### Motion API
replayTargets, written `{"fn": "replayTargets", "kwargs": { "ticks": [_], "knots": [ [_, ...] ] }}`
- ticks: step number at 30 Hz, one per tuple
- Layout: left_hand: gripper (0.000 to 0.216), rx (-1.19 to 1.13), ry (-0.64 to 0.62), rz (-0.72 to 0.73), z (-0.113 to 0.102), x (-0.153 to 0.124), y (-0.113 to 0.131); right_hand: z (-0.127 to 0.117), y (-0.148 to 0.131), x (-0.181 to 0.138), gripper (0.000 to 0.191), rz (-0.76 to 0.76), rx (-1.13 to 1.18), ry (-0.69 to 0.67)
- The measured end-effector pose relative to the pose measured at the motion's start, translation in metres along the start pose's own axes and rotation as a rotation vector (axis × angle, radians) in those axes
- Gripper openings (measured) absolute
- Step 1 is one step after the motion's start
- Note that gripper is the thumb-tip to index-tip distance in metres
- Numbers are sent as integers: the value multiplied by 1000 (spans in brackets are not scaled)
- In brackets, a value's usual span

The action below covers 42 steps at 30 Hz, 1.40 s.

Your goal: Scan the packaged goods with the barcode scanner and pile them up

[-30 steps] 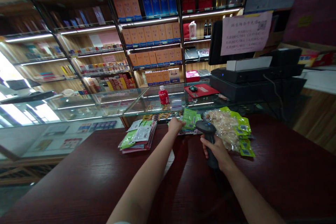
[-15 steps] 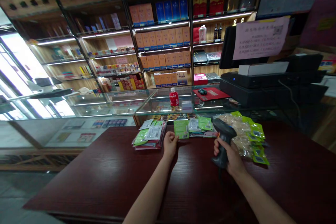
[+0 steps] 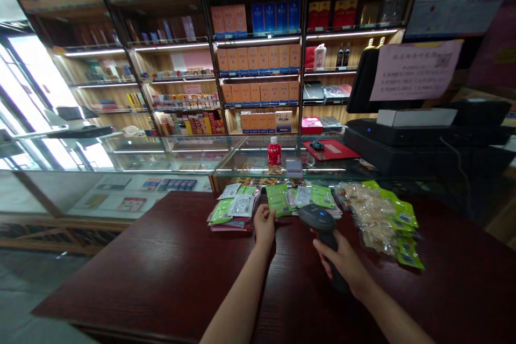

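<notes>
My right hand (image 3: 342,260) is wrapped round the grip of a dark barcode scanner (image 3: 320,220), whose head points toward the packets ahead. My left hand (image 3: 265,223) has its fingers curled on the lower edge of a green snack packet (image 3: 279,200) lying on the dark red wooden counter (image 3: 161,274). More green and silver packets (image 3: 310,197) lie just behind the scanner. A stack of packets (image 3: 234,209) sits to the left of my left hand.
A pile of clear snack bags with green labels (image 3: 381,217) lies to the right. Behind the counter runs a glass display case (image 3: 181,156) with a red bottle (image 3: 274,151). A register with a pink notice (image 3: 415,70) stands at the right. Shelves of boxes (image 3: 258,59) fill the back wall.
My left hand drew back from the far packets, then took hold of the green packet. The scanner moved left and closer to it. The view shifted leftward.
</notes>
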<state>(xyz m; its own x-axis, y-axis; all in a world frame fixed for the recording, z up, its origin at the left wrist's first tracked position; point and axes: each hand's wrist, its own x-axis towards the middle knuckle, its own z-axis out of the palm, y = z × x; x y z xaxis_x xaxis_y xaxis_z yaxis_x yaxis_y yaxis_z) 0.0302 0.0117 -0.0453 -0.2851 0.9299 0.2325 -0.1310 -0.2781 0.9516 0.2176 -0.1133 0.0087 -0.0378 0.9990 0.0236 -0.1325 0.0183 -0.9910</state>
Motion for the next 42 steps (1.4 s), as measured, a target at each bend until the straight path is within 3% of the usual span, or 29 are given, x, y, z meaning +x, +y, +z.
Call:
{"fn": "replayTargets", "kwargs": {
  "ticks": [9,18,27,36,42],
  "knots": [
    [23,-28,6,4,0,3,-3,3,20,-7,46,38,-114,78],
    [22,-10,10,5,1,6,-6,1,16,-3,38,61,-97,-14],
    [15,56,22,20,0,6,-7,1,13,-5,39,57,-82,3],
    [20,9,1,9,0,6,-9,-26,1,10,46,33,103,-27],
    [20,5,1,34,1,2,-8,-42,10,19,45,-12,169,-48]
  ]
}}
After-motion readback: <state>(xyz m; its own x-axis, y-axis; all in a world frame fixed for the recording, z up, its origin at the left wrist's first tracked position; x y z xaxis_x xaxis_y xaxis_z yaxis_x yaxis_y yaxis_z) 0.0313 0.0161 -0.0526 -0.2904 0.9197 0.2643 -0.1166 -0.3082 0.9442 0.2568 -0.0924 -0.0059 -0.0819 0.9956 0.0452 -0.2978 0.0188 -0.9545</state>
